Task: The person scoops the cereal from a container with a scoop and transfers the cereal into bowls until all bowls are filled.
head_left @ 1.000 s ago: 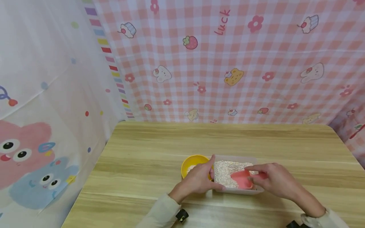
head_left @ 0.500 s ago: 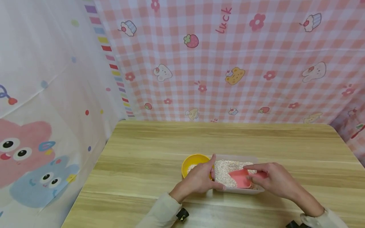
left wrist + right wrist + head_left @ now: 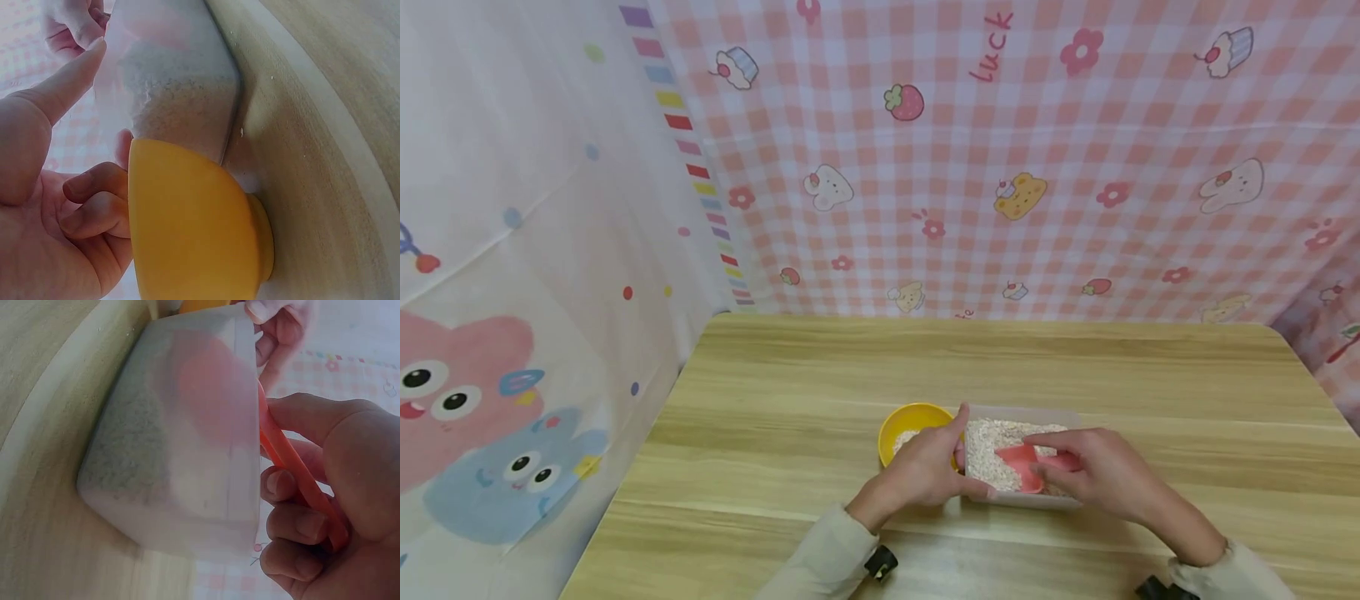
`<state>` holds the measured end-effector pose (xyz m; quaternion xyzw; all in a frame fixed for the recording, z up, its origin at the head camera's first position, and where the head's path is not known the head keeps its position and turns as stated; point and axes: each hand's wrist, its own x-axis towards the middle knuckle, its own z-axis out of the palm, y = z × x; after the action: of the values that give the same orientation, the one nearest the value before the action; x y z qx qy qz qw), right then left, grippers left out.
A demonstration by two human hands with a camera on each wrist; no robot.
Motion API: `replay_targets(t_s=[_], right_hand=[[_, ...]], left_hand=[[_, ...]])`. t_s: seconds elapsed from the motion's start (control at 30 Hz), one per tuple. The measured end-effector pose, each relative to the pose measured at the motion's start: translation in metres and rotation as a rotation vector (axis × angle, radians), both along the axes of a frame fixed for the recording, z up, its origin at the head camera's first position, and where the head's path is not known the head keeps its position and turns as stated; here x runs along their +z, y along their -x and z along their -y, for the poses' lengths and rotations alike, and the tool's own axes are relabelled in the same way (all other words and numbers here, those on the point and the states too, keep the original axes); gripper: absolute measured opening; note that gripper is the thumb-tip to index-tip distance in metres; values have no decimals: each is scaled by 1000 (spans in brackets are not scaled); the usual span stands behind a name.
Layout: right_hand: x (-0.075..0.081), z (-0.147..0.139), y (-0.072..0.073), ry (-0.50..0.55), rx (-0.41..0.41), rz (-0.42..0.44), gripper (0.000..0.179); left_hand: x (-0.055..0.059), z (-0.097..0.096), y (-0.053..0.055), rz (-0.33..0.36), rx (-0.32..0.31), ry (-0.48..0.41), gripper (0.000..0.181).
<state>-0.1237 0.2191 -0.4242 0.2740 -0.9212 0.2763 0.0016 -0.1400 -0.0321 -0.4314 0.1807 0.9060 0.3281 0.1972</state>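
A frosted plastic box (image 3: 1060,417) holding oats (image 3: 988,437) stands on the table. My left hand (image 3: 919,471) grips the box's left end, thumb at the near side and index finger at the far corner. In the left wrist view its other fingers lie curled against a yellow bowl (image 3: 187,219). My right hand (image 3: 1108,468) grips the handle of a red-pink scoop (image 3: 1021,468), whose head is down among the oats. The right wrist view shows the handle (image 3: 309,490) crossing the rim, and the scoop head blurred through the box wall.
The yellow bowl stands close to the box's left end, partly hidden by my left hand, with some oats (image 3: 906,439) inside. Wooden tabletop (image 3: 775,367) extends around them. A pink checked cloth (image 3: 865,167) hangs behind the far edge, and a white printed cloth (image 3: 550,208) at left.
My right hand and the scoop have moved left through the oats, and the scoop's head appears more tilted. My left hand keeps its place on the box.
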Motion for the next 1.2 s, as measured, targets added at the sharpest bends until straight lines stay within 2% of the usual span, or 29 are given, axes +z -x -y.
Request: replay_targets(t_s=[0.37, 0.97, 1.2], right_hand=[[1, 6, 4, -92, 67, 36, 37], [-3, 4, -3, -33, -66, 64, 37], [-7, 1, -6, 34, -114, 122, 38]], left_hand=[[-1, 1, 1, 0, -1, -8, 115], [1, 0, -1, 41, 25, -9, 114], [2, 0, 0, 28, 16, 3, 114]])
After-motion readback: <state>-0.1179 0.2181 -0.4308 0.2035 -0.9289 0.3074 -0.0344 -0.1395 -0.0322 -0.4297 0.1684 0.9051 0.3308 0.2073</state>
